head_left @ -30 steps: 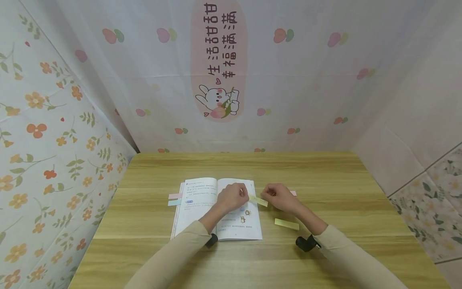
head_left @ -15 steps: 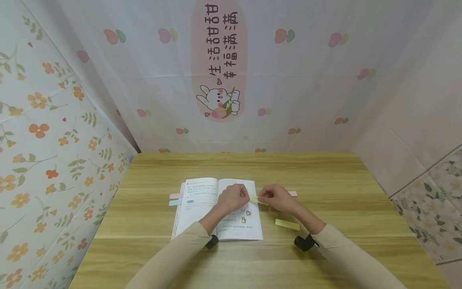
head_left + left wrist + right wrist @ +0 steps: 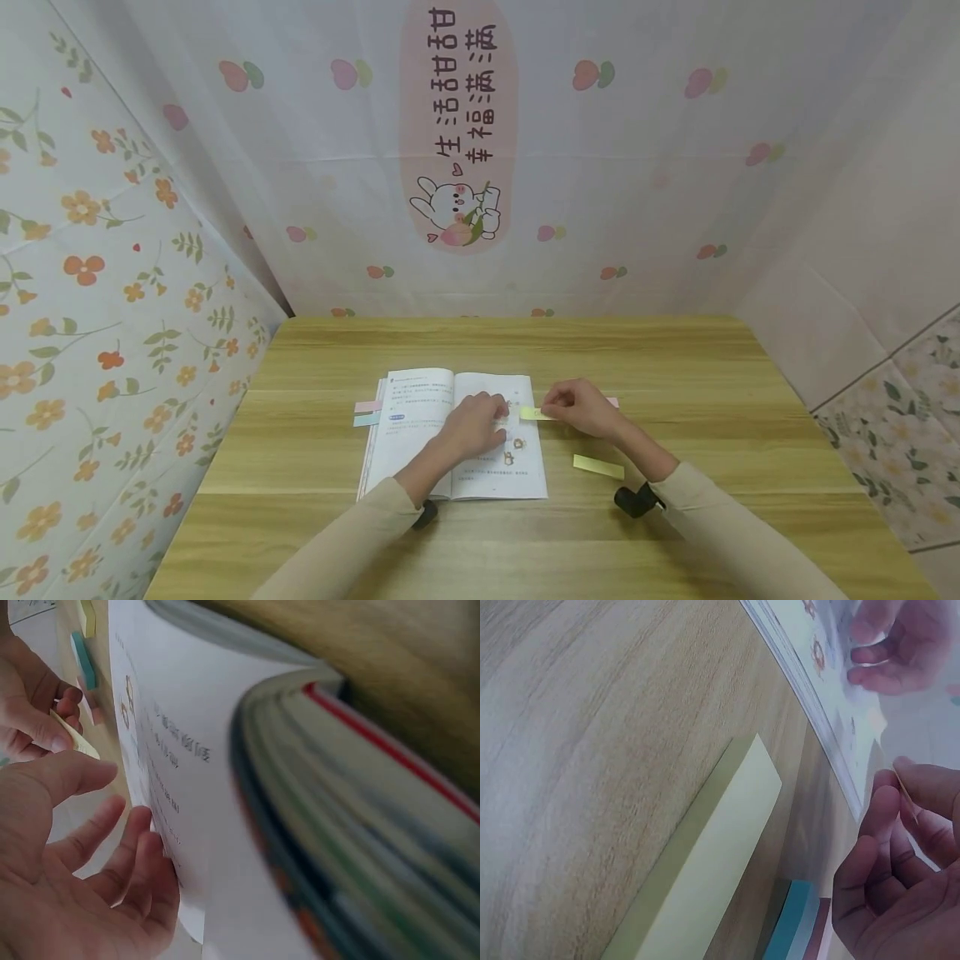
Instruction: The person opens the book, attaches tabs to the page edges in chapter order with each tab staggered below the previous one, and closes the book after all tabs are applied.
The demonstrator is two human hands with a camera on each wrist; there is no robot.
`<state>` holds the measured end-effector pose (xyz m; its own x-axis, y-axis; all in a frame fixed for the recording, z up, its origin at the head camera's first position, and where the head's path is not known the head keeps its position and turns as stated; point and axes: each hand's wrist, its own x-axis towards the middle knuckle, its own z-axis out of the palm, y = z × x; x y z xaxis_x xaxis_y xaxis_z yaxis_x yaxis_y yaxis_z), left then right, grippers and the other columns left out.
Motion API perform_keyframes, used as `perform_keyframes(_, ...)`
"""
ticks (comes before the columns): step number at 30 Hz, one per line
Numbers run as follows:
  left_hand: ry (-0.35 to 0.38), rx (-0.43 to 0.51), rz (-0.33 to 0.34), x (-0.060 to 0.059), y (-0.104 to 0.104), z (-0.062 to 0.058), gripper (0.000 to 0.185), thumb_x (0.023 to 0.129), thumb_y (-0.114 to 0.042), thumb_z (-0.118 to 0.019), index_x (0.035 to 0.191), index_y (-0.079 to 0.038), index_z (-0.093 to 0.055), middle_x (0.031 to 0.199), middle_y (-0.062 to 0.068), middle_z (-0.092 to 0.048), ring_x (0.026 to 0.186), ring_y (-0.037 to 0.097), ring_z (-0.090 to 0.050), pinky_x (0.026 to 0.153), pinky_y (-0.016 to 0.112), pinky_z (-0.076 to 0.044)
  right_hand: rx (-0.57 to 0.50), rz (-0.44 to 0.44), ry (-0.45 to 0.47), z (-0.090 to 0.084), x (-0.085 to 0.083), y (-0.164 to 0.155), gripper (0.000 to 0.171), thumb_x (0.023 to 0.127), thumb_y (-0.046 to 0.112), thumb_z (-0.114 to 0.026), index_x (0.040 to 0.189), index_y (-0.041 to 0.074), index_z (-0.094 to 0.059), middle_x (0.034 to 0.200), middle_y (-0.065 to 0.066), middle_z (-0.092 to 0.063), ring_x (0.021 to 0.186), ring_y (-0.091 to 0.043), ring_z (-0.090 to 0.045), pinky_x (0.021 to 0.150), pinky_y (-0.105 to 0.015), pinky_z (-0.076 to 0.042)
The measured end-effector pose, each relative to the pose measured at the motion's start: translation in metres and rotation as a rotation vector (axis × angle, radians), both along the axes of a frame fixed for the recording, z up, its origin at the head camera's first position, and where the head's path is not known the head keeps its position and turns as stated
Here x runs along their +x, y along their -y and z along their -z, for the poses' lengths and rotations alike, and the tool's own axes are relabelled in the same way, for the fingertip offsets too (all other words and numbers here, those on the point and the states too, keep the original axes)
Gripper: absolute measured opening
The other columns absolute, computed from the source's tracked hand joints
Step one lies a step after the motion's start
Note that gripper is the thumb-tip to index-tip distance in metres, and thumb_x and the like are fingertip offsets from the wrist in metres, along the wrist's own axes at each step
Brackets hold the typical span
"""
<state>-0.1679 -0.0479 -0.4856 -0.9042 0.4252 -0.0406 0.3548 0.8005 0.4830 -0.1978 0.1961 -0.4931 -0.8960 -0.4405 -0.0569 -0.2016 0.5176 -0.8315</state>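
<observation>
An open book lies on the table. My right hand is just off its right edge and pinches a yellow sticky note between thumb and fingers. The note's left end overlaps the right page in the head view. Over that same page is my left hand, its thumb and fingers spread apart with nothing between them. In the left wrist view, the left hand's fingertips are close beside the page.
A yellow sticky note pad sits on the table near the right wrist. Teal and pink pads lie beyond it. Pink and blue tabs stick out from the book's left side. A patterned curtain hangs behind the table.
My left fingers have let go of the note's left end, spread apart and drawn back slightly toward me. The right hand brought the note leftward over the page edge.
</observation>
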Motion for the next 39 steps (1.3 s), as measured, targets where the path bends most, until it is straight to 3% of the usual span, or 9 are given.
perform_keyframes(5,-0.059,-0.084,0.015,0.010,0.005,0.000,0.029,0.086,-0.021,-0.078,0.114,-0.014,-0.070,0.114,0.005,-0.062,0.103,0.027,-0.054,0.088,0.047,-0.047,0.014,0.017,0.010,0.001,-0.002,-0.002,0.009,0.097,0.009,-0.069,0.096,0.002,-0.074,0.078,-0.011,-0.067,0.064,-0.020,-0.057,0.054,-0.027,-0.046)
perform_keyframes(16,-0.064,-0.207,0.072,0.028,0.012,0.003,0.049,0.085,-0.027,-0.078,0.130,-0.013,-0.066,0.148,0.013,-0.049,0.137,0.041,-0.040,0.103,0.057,-0.042,-0.022,0.000,0.112,-0.005,-0.001,-0.006,0.014,0.102,0.007,-0.060,0.101,-0.004,-0.068,0.082,-0.015,-0.064,0.068,-0.025,-0.057,0.057,-0.033,-0.049)
perform_keyframes(24,-0.057,-0.212,0.077,0.035,0.014,0.004,0.052,0.087,-0.028,-0.076,0.135,-0.012,-0.063,0.152,0.014,-0.046,0.142,0.042,-0.035,0.107,0.058,-0.038,-0.021,-0.037,0.079,-0.007,-0.004,-0.002,0.014,0.101,0.005,-0.061,0.107,-0.006,-0.068,0.086,-0.018,-0.067,0.071,-0.033,-0.065,0.060,-0.040,-0.055)
perform_keyframes(39,-0.069,-0.209,0.094,0.037,0.015,0.002,0.052,0.088,-0.028,-0.075,0.136,-0.012,-0.062,0.152,0.014,-0.047,0.142,0.041,-0.036,0.108,0.058,-0.037,0.003,0.020,0.031,-0.001,-0.007,0.005,0.006,0.096,0.006,-0.069,0.092,0.003,-0.072,0.076,-0.011,-0.068,0.064,-0.027,-0.064,0.053,-0.027,-0.047)
